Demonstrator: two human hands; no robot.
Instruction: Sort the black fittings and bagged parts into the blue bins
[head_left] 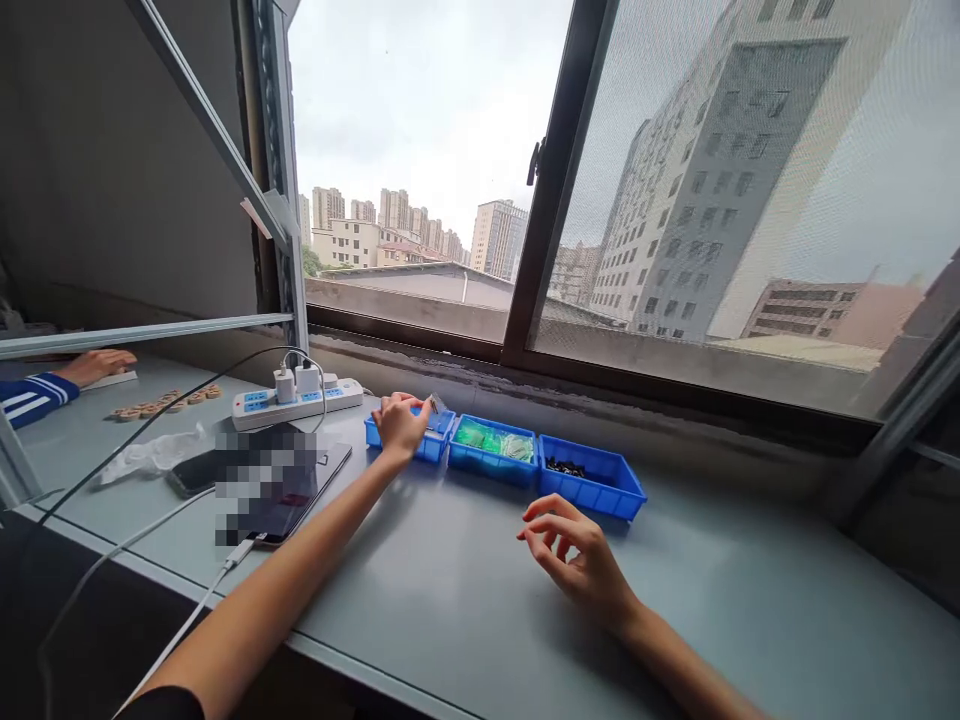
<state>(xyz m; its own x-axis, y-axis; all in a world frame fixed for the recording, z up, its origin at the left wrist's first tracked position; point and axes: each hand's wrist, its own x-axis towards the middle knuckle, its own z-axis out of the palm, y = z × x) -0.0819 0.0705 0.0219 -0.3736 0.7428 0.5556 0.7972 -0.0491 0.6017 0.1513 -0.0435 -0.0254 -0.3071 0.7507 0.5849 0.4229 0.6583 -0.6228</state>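
Note:
My left hand (pixel 403 428) is over the left blue bin (pixel 370 434), its fingers closed on a small thin, shiny piece (pixel 436 404) whose exact kind I cannot make out. Beside that bin stands the middle blue bin (pixel 491 471), with green pieces (pixel 472 436) and pale, clear-looking pieces (pixel 517 447) in it. Small black parts (pixel 564 467) lie in the right blue bin (pixel 600 498). In front of this bin my right hand (pixel 574 560) hovers above the table, fingers loosely curved and apart, holding nothing.
A white power strip (pixel 300 400) with chargers stands at the window wall. Before it lie a tablet (pixel 330 470), a dark phone (pixel 193 475), cables and crumpled plastic (pixel 154 455). Tan pieces (pixel 169 402) and another person's hand (pixel 101 366) are at far left. Metal shelf posts frame the table (pixel 450 600).

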